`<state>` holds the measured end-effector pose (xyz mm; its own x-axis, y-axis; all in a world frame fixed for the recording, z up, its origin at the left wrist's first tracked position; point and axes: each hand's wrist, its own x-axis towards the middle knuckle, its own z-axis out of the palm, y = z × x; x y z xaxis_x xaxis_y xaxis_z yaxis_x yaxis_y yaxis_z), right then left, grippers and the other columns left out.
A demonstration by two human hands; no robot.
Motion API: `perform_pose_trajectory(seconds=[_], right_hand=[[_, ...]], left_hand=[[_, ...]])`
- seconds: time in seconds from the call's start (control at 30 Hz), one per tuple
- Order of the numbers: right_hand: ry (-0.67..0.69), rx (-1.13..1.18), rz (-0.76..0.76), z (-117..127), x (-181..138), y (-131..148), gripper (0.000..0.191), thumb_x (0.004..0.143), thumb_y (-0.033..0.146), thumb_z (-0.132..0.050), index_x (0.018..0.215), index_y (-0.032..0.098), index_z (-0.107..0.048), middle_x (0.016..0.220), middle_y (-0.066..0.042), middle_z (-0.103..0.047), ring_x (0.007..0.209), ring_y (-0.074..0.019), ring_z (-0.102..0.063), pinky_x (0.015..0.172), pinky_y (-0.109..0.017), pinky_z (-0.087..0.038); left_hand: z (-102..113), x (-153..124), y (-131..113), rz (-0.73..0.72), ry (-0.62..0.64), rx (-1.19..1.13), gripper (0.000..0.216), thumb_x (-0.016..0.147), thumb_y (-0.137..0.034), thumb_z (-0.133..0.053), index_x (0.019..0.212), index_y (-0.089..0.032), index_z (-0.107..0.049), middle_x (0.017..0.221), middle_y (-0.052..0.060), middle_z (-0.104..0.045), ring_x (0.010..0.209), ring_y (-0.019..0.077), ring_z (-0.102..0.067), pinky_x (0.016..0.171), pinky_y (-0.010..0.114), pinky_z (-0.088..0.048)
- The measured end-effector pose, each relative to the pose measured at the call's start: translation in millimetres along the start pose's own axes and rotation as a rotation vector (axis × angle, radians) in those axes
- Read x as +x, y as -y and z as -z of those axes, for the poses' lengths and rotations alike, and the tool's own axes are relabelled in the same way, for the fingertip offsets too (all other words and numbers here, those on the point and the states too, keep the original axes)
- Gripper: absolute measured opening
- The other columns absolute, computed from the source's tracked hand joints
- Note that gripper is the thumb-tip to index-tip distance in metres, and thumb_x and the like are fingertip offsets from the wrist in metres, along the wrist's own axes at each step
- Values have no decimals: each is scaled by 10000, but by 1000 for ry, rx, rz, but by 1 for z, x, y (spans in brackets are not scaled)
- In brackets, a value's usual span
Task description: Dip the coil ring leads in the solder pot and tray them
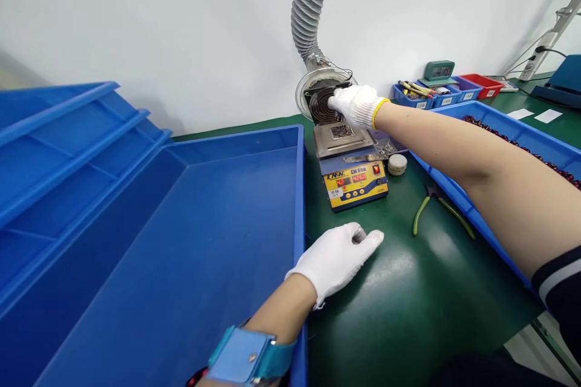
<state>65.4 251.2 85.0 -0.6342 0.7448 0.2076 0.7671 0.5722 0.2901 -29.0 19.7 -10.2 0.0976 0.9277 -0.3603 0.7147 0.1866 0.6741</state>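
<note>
Here, the gloved right hand (356, 106) reaches over the yellow-fronted unit (356, 186) to the black ringed grille (321, 107), its fingertips too hidden to tell whether they grip anything. The unit stands on the green table (417, 296), just beside the large blue tray (300, 205), while the gloved left hand (333, 260) curls loosely near its front, contents unclear

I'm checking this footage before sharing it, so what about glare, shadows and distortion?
In the head view, pale glare patches lie on the green tabletop near the left hand and green-handled pliers; a soft shadow falls on the wall beside the stacked blue trays; wide-angle stretching appears toward the edges.
</note>
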Motion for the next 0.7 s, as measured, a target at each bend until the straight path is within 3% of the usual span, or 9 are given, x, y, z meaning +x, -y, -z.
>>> perform_pose_trajectory(seconds=[0.33, 0.57, 0.7], right_hand=[[-24, -30, 26, -4, -2, 2, 432, 804, 74, -539, 1231, 112, -593, 1195, -193, -605, 1050, -382, -626, 788, -509, -553], [-53, 34, -1, -7, 2, -6, 427, 791, 100, -555, 1211, 147, -615, 1194, -178, -620, 1039, -390, -635, 782, -530, -549], [-193, 259, -64, 0, -11, -14, 347, 838, 255, -574, 1172, 207, -654, 1163, -110, -663, 1058, -319, -634, 855, -465, -534]], left_hand=[[-3, 0, 4, -40, 11, -23, 460, 739, -664, -557, 680, -212, -624, 584, 2, -598, 546, 176, -509, 536, 280, -343], [-2, 1, 1, -78, 15, -101, 429, 757, -611, -601, 795, -191, -674, 703, 27, -668, 681, 200, -599, 633, 297, -431], [1, 6, -4, -109, -198, -396, 442, 782, -510, -648, 1039, -150, -663, 873, 71, -707, 803, 198, -647, 742, 312, -483]])
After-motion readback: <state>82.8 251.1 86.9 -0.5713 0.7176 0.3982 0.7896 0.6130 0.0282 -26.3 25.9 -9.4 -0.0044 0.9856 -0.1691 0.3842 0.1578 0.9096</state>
